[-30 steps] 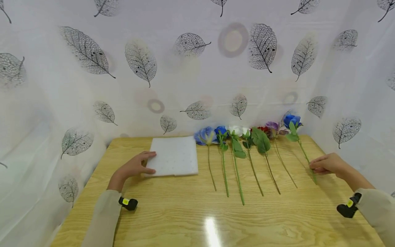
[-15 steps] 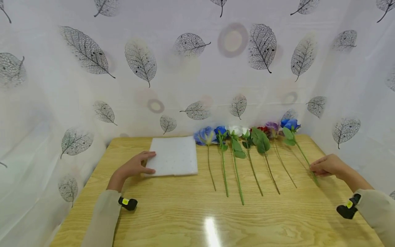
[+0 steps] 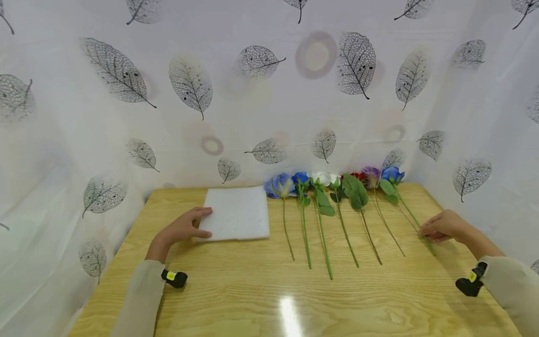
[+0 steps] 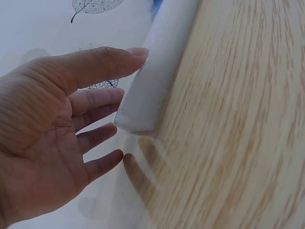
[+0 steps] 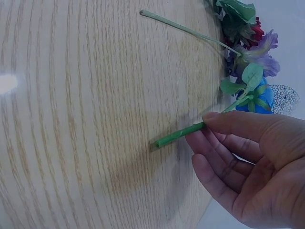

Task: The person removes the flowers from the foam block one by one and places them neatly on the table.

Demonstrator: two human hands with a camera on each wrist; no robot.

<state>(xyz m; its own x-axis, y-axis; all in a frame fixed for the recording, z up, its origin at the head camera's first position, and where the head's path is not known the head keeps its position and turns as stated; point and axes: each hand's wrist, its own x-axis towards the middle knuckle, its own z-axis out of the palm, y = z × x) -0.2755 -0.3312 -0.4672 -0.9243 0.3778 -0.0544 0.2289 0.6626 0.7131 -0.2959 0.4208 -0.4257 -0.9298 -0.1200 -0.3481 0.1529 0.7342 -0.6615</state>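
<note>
My right hand pinches the green stem of a blue artificial rose at the right end of the row. In the right wrist view, thumb and forefinger hold the stem near its cut end, just over the tabletop. At the left, my left hand rests its extended fingers against the side of a white foam-like pad. The left wrist view shows the thumb at the edge of this pad, the other fingers spread beside it.
Several artificial flowers lie side by side on the wooden table, among them a pale blue one, a white one and a purple one. A leaf-patterned curtain stands behind the table and along both sides.
The blue rose's head has come down and to the left, nearer the purple flower. My right hand has shifted slightly with its stem. The left hand and the pad have stayed put.
</note>
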